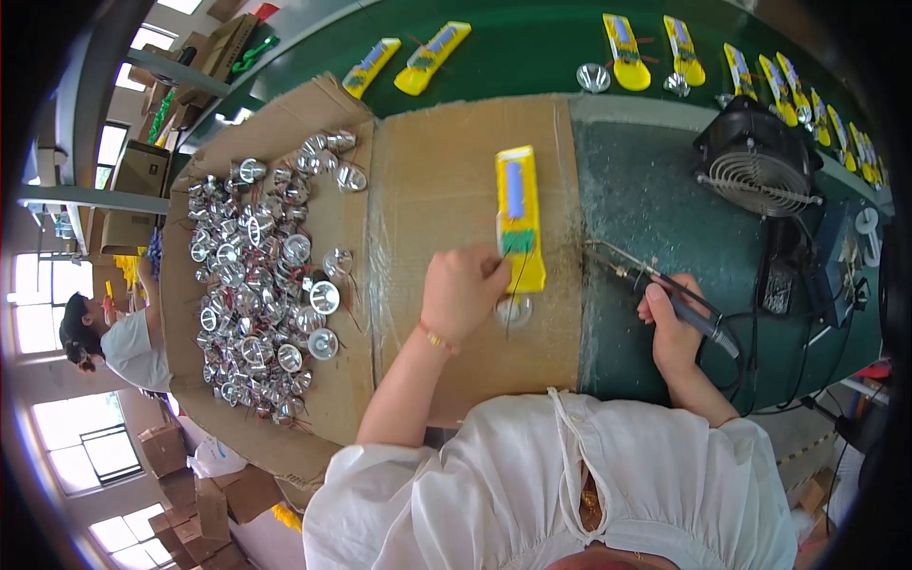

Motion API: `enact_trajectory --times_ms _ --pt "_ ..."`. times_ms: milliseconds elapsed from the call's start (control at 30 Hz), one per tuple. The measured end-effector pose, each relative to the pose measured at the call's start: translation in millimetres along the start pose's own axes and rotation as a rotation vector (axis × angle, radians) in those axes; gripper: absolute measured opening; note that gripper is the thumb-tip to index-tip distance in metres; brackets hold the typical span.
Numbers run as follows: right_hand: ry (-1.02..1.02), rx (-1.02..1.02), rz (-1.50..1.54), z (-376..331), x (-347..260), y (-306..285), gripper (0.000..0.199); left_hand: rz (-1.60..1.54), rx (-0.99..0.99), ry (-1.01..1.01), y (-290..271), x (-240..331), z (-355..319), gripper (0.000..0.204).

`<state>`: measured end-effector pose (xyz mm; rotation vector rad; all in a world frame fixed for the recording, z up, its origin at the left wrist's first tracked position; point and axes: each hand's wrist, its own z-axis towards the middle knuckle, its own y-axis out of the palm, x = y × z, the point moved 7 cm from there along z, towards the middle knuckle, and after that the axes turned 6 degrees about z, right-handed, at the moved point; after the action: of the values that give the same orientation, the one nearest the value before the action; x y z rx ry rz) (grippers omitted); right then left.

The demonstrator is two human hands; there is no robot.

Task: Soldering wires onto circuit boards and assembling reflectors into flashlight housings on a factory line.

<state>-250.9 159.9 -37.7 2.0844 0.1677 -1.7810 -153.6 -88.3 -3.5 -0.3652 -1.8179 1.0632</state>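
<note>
A yellow flashlight housing point(538, 271) lies lengthwise on the cardboard sheet before me, with a lilac battery point(515, 190) and a small green circuit board point(518, 242) in it. At the board's left edge, my left hand point(462, 293) is closed, its thumb and fingertips together; whatever they pinch is hidden. Thin dark wires run from the board past a round reflector point(514, 311) at the housing's near end. My right hand point(673, 328) grips a soldering iron point(689, 312) over the green mat, its tip pointing left toward the housing, a short gap away.
An open cardboard box point(332, 389) heaped with silvery reflectors point(256, 285) stands left. A black fan point(760, 157) sits right, near cables and a small dark tray point(781, 275). Several yellow housings point(625, 52) line the green conveyor behind. Another person point(133, 347) works far left.
</note>
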Motion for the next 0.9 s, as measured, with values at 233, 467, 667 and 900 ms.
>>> enact_trajectory --times_ms 233,467,667,900 --pt "-0.137 0.008 -0.132 -9.1 4.4 -0.5 0.014 -0.118 0.218 0.114 -28.1 24.1 138.3 0.038" --pt "-0.108 0.054 -0.126 -3.3 10.4 -0.3 0.017 0.527 0.662 0.223 -179.4 -47.1 68.4 0.044" --pt "-0.118 0.047 -0.1 -1.5 7.4 0.3 0.018 0.771 1.064 -0.886 -341.5 -301.8 -154.8 0.061" --pt "-0.165 0.026 -0.214 -6.8 9.3 3.9 0.018 0.088 1.159 -1.423 -314.0 -467.0 -304.3 0.089"
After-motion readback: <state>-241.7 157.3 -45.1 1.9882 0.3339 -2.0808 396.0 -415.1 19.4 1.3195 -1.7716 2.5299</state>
